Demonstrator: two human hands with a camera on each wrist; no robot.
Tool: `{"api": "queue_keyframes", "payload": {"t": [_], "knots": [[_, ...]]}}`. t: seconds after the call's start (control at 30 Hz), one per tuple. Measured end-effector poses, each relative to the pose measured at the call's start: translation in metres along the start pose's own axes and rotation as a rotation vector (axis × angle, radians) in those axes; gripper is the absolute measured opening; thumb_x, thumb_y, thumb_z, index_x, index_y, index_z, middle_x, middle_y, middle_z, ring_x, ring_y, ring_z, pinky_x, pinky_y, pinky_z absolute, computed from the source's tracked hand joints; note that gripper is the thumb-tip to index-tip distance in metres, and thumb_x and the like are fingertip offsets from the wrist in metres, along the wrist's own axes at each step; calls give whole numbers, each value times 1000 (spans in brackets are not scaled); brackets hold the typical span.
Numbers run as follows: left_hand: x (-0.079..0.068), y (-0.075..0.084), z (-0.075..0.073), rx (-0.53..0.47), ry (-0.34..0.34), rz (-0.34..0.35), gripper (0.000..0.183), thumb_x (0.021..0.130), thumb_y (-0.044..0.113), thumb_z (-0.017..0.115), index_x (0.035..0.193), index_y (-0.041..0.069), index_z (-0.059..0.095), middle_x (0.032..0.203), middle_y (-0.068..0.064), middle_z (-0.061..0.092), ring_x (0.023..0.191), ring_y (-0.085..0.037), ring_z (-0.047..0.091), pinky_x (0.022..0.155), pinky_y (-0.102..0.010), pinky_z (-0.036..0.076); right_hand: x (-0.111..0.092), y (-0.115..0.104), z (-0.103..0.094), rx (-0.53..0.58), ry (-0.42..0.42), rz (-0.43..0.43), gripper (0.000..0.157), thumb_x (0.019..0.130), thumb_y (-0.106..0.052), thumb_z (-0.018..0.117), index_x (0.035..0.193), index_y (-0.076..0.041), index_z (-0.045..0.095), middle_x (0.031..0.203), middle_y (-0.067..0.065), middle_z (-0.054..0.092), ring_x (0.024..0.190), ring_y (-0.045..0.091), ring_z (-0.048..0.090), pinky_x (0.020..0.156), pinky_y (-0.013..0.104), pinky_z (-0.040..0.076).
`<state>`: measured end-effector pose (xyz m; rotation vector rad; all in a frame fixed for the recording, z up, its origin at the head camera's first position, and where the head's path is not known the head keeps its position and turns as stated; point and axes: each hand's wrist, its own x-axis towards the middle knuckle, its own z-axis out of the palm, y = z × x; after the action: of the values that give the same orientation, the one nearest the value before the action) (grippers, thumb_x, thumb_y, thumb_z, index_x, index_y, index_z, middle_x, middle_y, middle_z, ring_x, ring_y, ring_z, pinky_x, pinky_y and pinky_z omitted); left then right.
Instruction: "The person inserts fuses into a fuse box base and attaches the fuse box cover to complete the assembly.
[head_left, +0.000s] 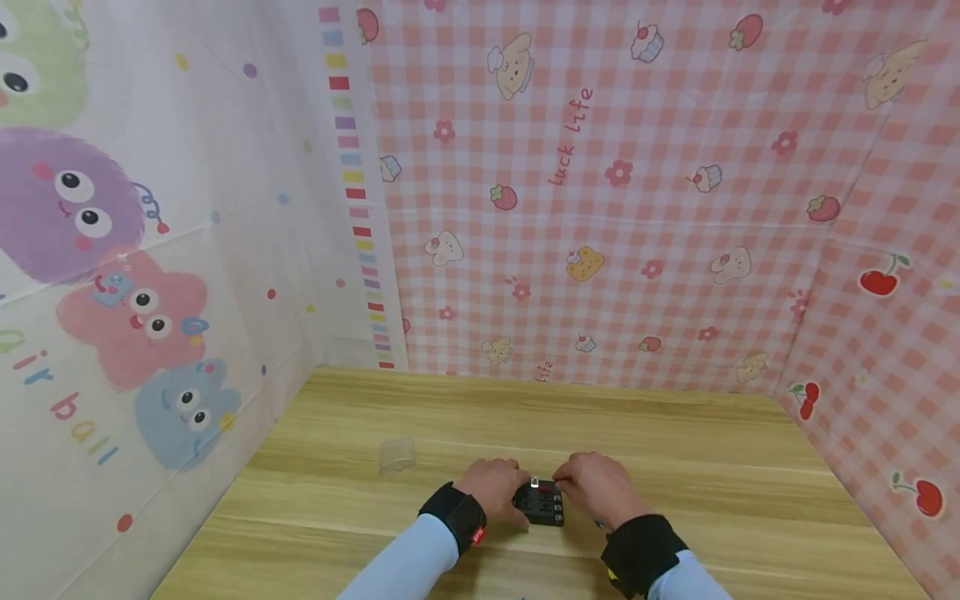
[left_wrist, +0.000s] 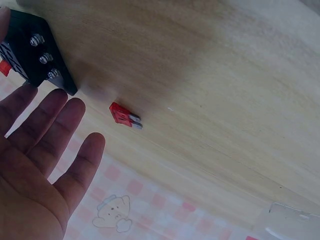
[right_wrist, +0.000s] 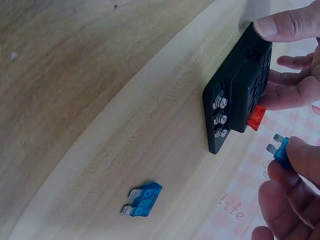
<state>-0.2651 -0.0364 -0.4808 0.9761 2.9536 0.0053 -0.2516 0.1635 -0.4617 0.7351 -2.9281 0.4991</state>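
Note:
A black fuse block (head_left: 542, 508) lies on the wooden table, with a row of metal screw terminals (right_wrist: 220, 118) along one side. My left hand (head_left: 491, 493) steadies it, thumb on one edge and fingers against the opposite one. One red blade fuse (right_wrist: 257, 118) sits in the block. Between thumb and forefinger, my right hand (head_left: 602, 487) pinches a blue blade fuse (right_wrist: 282, 154), its two metal prongs bare and just apart from the block. Another blue blade fuse (right_wrist: 146, 200) lies loose on the table. Near my left fingers is a loose red blade fuse (left_wrist: 123, 115).
A clear plastic cover (head_left: 397, 455) lies on the table (head_left: 337, 500) to the left of my hands. Patterned cloth walls, a pink checked one (head_left: 585, 208) behind and a white one (head_left: 247, 208) at left, bound the table.

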Motion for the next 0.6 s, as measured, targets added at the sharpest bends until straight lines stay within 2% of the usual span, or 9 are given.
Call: {"api": "queue_keyframes", "payload": {"t": [0.6], "knots": [[0, 4, 2, 18, 2, -14, 50, 74, 50, 84, 114, 23, 73, 87, 8, 59, 75, -6, 56, 68, -28, 45, 2, -7, 2, -12, -13, -40, 7, 85, -8, 76, 90, -10, 79, 83, -2, 70, 77, 16, 63, 72, 39, 50]]}}
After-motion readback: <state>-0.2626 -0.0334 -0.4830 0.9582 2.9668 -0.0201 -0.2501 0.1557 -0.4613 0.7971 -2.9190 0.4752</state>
